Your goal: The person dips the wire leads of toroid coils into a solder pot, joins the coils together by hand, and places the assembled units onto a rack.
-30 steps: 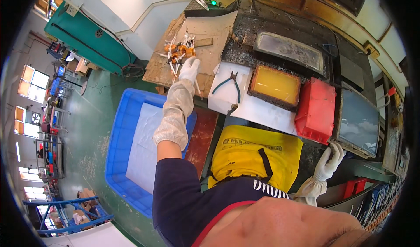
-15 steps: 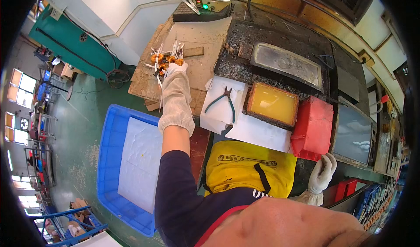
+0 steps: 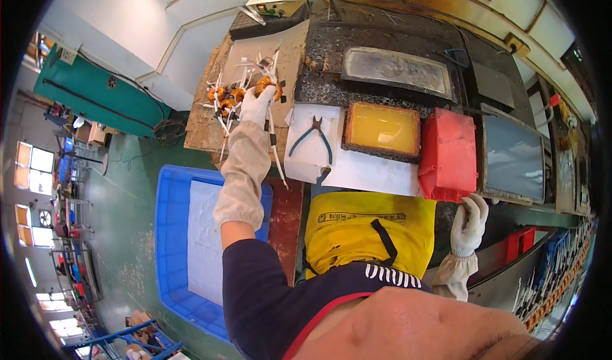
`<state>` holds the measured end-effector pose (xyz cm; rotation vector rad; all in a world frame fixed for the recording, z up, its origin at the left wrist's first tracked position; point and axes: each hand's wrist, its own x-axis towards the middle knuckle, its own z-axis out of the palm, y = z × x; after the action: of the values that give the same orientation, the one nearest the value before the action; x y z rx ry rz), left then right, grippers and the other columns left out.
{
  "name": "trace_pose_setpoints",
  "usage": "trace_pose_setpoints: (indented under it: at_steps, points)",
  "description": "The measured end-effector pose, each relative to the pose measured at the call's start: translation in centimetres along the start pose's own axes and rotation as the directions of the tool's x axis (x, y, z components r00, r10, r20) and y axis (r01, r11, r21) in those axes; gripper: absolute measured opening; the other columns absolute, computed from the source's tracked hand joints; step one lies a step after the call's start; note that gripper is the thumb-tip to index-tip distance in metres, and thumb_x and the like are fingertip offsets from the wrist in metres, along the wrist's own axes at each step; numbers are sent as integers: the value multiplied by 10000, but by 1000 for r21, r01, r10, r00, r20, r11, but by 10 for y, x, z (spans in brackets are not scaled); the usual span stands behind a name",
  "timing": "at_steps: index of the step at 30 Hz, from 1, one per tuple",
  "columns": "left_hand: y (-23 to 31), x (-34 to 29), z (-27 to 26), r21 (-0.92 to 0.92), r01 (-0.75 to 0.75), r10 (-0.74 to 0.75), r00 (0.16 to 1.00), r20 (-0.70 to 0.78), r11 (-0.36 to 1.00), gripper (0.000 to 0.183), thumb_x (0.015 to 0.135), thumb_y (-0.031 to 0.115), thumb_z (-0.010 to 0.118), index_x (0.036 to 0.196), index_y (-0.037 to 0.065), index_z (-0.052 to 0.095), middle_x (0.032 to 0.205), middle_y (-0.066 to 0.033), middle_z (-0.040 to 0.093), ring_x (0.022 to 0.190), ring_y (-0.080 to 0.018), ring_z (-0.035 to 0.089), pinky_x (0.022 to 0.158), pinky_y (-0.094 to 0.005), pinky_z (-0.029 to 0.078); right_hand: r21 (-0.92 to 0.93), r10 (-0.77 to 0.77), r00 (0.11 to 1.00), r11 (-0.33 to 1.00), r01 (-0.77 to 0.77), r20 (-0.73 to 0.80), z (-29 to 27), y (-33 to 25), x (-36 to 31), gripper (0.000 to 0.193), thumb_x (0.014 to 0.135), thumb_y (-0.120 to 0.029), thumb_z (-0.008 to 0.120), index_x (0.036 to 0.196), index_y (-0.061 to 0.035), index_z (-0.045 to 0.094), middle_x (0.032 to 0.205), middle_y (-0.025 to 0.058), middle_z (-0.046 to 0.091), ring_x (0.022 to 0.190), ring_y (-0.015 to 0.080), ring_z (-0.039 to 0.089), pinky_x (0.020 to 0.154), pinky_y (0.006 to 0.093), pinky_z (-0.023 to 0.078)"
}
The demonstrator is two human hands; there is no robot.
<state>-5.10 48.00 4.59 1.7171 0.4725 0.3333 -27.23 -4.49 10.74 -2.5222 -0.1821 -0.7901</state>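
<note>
My left hand [image 3: 255,108], in a white glove with a pale sleeve cover, grips a toroidal coil [image 3: 266,86] wound with copper wire. White leads stick up from this coil and trail down past my wrist. More copper coils [image 3: 217,94] with white leads lie bunched just left of the hand on the brown board [image 3: 290,48]. My right hand [image 3: 468,223], also gloved, is at the near edge of the red plastic bin [image 3: 449,153]. Its fingers are loosely bent and hold nothing visible; whether they touch the rim I cannot tell.
Green-handled cutting pliers [image 3: 315,137] lie on white paper beside a tray of yellow liquid [image 3: 384,127]. Behind is a rectangular metal pot [image 3: 401,73]; a control box [image 3: 278,6] stands at the back. A blue tub [image 3: 169,232] sits lower left, and a yellow apron [image 3: 370,232] covers my lap.
My left hand was in among the coils; now it holds one of them to the right of the bunch, its leads spread out. My right hand stays by the red bin. The view has shifted slightly.
</note>
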Motion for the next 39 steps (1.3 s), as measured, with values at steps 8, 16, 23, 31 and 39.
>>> trace_pose_setpoints:
  at_steps: [8,16,23,31,39]
  points:
    - [121,-132,93,-81,-113,139,781,609,990,498,779,200,744,1175,-26,544,1039,-85,627,910,-136,605,824,-279,488,142,73,997,987,-73,3,-5,-6,-13,242,767,65,626,994,-20,617,1051,178,586,910,341,611,780,370,505]
    - [135,-214,241,78,-725,338,410,847,685,540,721,366,731,1145,59,601,1083,-188,601,1034,-336,582,912,-392,457,143,6,1000,990,-4,-13,-31,-1,-17,259,743,42,634,986,-44,602,1028,149,581,895,324,607,745,368,503]
    - [136,-240,314,58,-861,256,214,943,505,541,767,346,658,1211,59,541,1144,-185,577,1080,-357,552,930,-400,449,140,33,999,990,-28,-32,-49,9,-28,252,745,37,643,979,-49,601,1010,142,587,886,317,609,738,362,504]
    - [137,-288,277,0,-958,632,189,751,287,602,738,231,684,1277,64,477,1172,-168,561,1097,-349,530,909,-398,454,156,-220,973,961,229,-74,-38,13,48,272,754,35,635,1008,-54,603,1018,133,599,925,326,606,805,388,491]
    - [82,-318,206,-41,-438,244,418,875,898,477,861,279,652,1247,26,535,1175,-144,591,1088,-248,568,951,-358,443,155,-286,956,949,274,62,19,36,114,216,826,-141,624,1022,-58,588,993,147,583,888,339,596,734,404,493]
